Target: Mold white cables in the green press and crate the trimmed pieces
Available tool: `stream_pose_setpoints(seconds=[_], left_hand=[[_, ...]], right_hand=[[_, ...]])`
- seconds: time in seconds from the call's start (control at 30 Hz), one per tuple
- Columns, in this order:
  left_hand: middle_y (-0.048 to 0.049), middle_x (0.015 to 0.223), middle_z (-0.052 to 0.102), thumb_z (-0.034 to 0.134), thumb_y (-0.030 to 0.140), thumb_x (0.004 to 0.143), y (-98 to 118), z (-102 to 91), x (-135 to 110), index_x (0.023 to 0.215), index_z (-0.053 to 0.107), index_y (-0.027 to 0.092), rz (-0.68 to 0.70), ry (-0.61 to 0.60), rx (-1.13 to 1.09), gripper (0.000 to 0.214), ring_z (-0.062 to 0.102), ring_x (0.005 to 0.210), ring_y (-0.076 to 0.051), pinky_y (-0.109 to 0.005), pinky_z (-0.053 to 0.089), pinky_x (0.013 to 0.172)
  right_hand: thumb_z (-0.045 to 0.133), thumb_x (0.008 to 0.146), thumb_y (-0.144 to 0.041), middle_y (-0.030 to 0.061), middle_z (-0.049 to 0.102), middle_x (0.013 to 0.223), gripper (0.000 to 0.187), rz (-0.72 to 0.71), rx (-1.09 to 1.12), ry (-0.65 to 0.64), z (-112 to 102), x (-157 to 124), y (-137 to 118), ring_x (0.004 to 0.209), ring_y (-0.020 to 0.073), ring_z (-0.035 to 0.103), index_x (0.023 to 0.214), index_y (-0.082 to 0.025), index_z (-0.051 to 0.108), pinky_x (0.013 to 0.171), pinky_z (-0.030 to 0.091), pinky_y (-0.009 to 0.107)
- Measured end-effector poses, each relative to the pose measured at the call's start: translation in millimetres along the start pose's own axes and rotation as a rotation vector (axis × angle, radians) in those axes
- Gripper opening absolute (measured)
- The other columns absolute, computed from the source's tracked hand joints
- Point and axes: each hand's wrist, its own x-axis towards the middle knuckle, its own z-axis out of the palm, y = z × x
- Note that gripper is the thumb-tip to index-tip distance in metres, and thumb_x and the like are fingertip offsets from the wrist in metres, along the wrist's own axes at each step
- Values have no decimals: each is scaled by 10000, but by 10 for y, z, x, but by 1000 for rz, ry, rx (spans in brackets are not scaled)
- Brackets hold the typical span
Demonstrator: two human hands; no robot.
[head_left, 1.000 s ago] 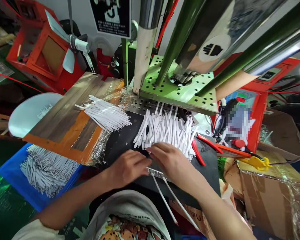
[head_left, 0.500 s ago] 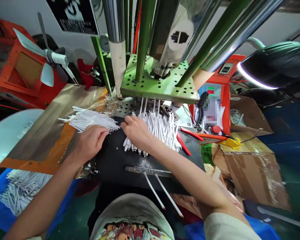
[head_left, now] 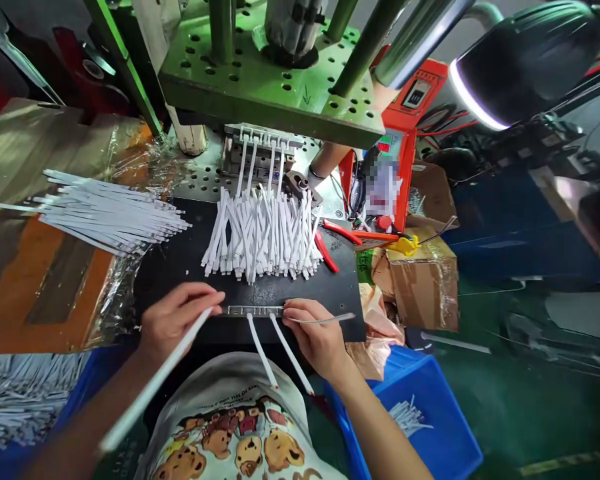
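My left hand [head_left: 177,319] is closed on the end of a short white cable [head_left: 155,380], which slants down toward my left forearm. In my right hand [head_left: 315,333], fingers pinch another thin white cable [head_left: 330,320] that points right. Between my hands a slotted metal bar [head_left: 237,311] lies near the front edge of the black work surface; the fingertips are at its two ends. Two white cables [head_left: 263,350] sit in its middle slots and hang toward my lap. Past the bar a heap of white cables [head_left: 265,233] lies spread out.
A green press plate [head_left: 280,100] hangs over a second slotted bar [head_left: 265,137] holding several cables. Another cable pile [head_left: 110,210] lies on the board at left. Red-handled pliers [head_left: 327,250] rest beside the heap. A blue bin [head_left: 430,407] stands low right, cardboard boxes [head_left: 425,287] behind.
Both hands have come back from the two cable piles to the metal bar, each with a white cable in its fingers. The camera view has tilted down and shifted.
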Motion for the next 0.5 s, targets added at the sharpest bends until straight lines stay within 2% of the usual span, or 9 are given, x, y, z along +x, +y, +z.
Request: stream_pose_setpoints(seconds=[0.07, 0.13, 0.27, 0.37, 0.43, 0.5], left_hand=[[-32, 995, 701, 656, 51, 886, 39, 92, -58, 1081, 691, 184, 106, -60, 39, 239, 682, 890, -133, -241, 566, 823], [-54, 987, 705, 658, 68, 892, 80, 143, -70, 1053, 670, 154, 149, -114, 58, 183, 669, 951, -164, -285, 551, 865], [-73, 1001, 696, 634, 76, 910, 105, 176, -24, 1028, 638, 139, 167, -207, 115, 134, 648, 942, -179, -323, 522, 849], [-74, 980, 698, 606, 60, 912, 104, 210, -2, 1019, 621, 131, 232, -221, 209, 130, 641, 911, -198, -352, 501, 824], [-74, 966, 699, 579, 61, 921, 124, 236, -1, 1009, 616, 131, 270, -213, 247, 118, 641, 896, -206, -359, 494, 807], [-71, 950, 696, 542, 68, 938, 150, 229, 11, 995, 616, 136, 269, -212, 249, 116, 643, 883, -204, -356, 497, 796]], right_hand=[[539, 961, -115, 100, 693, 1014, 149, -49, -51, -15, -2, 8, 4, 935, 200, 650, 1070, -196, 601, 805, 550, 348], [526, 960, -106, 107, 689, 1021, 159, -77, -64, -36, -6, 10, 22, 942, 207, 638, 1079, -189, 593, 809, 538, 358], [502, 964, -99, 115, 684, 1021, 165, -91, -41, -57, 21, 4, 31, 948, 210, 623, 1083, -175, 587, 810, 526, 361], [483, 968, -85, 105, 688, 988, 170, -97, -66, -52, -25, 33, -15, 929, 203, 624, 1059, -174, 597, 803, 522, 349], [474, 971, -89, 93, 691, 980, 177, -92, -66, -171, -142, 116, -31, 902, 193, 630, 1028, -176, 617, 789, 524, 332], [475, 971, -99, 79, 695, 991, 198, -103, -29, -371, -318, 293, 3, 882, 178, 644, 1041, -180, 642, 774, 531, 303]])
